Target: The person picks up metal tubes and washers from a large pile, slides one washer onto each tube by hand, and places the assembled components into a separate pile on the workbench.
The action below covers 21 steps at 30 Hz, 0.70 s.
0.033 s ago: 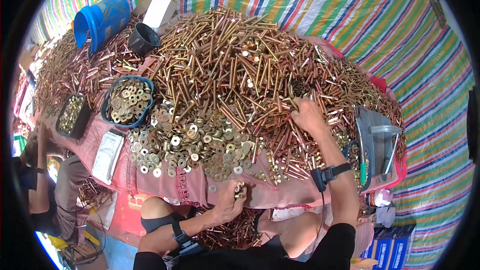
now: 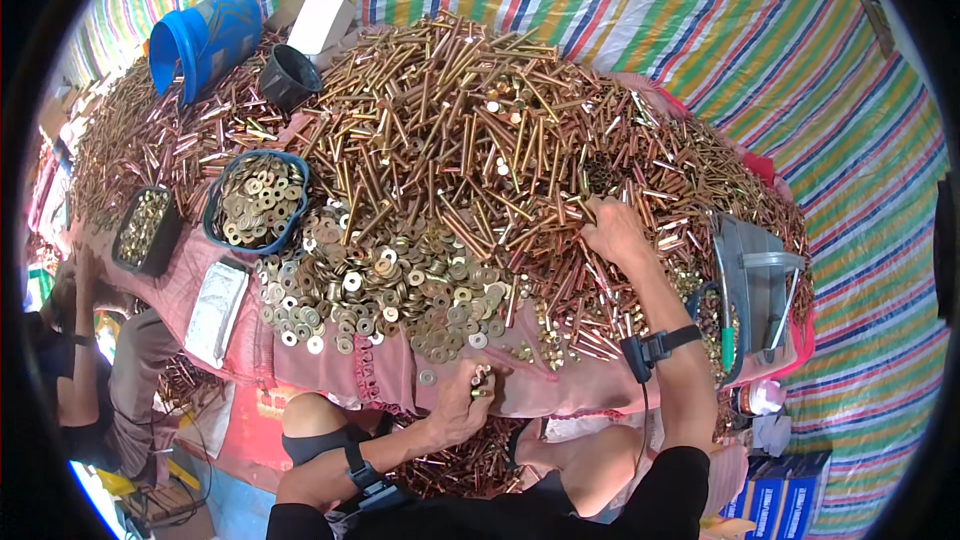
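My left hand [image 2: 464, 402] is closed around several bolts [image 2: 481, 380], whose bright ends poke out past the fingers. It hovers at the near edge of the pink cloth, by a lone washer [image 2: 427, 377]. Farther right, my right hand [image 2: 616, 234] reaches into a large heap of copper-coloured bolts [image 2: 450, 110]. Its fingers are bent together among them; what they grip is hidden. Flat washers [image 2: 380, 285] lie spread in front of the heap, between the two hands. Small brassy nuts [image 2: 545, 345] are scattered to the right of the washers.
A blue basin of washers [image 2: 208, 230], a black tray of small nuts [image 2: 150, 258] and a white packet [image 2: 216, 312] sit left. Behind are a blue bucket [image 2: 220, 40] and black pot [image 2: 289, 78]. A grey container [image 2: 760, 290] stands right. Another person's arm [image 2: 84, 330] shows far left.
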Each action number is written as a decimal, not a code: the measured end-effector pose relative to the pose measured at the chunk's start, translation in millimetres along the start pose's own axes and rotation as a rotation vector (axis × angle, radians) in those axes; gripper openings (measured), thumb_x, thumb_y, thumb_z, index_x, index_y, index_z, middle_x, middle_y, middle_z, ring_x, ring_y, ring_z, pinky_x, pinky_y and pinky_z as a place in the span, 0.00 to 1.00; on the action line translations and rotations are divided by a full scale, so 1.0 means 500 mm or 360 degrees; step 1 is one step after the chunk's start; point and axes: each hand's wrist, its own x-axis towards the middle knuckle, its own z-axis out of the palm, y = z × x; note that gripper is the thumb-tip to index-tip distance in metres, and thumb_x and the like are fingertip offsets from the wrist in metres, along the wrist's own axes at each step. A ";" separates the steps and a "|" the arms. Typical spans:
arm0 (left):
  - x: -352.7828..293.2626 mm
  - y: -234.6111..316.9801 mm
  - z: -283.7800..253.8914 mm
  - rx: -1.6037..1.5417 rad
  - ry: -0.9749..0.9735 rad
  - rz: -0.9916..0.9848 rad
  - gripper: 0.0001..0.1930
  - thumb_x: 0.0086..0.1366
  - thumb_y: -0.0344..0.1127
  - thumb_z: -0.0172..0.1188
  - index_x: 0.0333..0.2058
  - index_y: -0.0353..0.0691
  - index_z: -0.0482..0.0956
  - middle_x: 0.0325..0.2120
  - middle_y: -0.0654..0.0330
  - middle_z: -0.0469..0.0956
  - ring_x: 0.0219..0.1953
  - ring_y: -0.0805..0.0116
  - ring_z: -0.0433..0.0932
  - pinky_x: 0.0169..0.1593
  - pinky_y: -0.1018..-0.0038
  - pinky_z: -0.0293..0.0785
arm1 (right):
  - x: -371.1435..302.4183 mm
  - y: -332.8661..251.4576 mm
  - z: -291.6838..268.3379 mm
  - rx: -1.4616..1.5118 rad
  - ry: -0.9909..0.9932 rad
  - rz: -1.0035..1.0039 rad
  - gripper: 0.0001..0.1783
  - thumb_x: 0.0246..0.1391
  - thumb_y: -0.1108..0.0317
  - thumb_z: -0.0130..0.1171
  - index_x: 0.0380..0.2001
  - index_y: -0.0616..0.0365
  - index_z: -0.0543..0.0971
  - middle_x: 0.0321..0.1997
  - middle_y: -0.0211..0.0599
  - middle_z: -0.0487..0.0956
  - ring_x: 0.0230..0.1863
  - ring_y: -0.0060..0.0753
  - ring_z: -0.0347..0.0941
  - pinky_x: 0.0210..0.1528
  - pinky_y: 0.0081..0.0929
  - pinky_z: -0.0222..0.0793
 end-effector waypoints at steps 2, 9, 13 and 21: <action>0.000 0.000 -0.001 -0.0013 -0.0036 -0.0001 0.18 0.70 0.17 0.49 0.56 0.37 0.70 0.30 0.63 0.70 0.28 0.73 0.69 0.33 0.74 0.70 | 0.011 -0.004 0.009 -0.0148 -0.0055 -0.0018 0.21 0.54 0.71 0.63 0.51 0.70 0.80 0.43 0.63 0.81 0.47 0.60 0.81 0.55 0.53 0.79; -0.007 -0.016 0.004 -0.0038 -0.0045 -0.0033 0.15 0.72 0.20 0.46 0.55 0.36 0.71 0.29 0.69 0.61 0.29 0.78 0.60 0.33 0.79 0.65 | -0.003 0.011 -0.020 -0.0246 -0.0032 -0.0164 0.18 0.54 0.75 0.65 0.49 0.66 0.83 0.42 0.60 0.82 0.41 0.60 0.83 0.47 0.50 0.82; -0.007 -0.022 0.009 -0.0116 -0.0049 -0.0093 0.16 0.71 0.19 0.46 0.55 0.36 0.71 0.30 0.69 0.61 0.29 0.78 0.61 0.34 0.79 0.65 | -0.033 0.013 -0.057 -0.0248 0.0351 -0.0328 0.08 0.57 0.73 0.69 0.36 0.64 0.80 0.38 0.51 0.75 0.37 0.55 0.77 0.42 0.53 0.74; -0.002 -0.026 0.006 -0.0115 0.0100 -0.0017 0.11 0.71 0.20 0.50 0.49 0.37 0.73 0.27 0.60 0.70 0.28 0.68 0.69 0.35 0.72 0.71 | -0.150 -0.037 -0.167 -0.0090 0.0469 -0.0495 0.09 0.59 0.71 0.67 0.36 0.62 0.76 0.33 0.47 0.74 0.35 0.54 0.75 0.40 0.50 0.70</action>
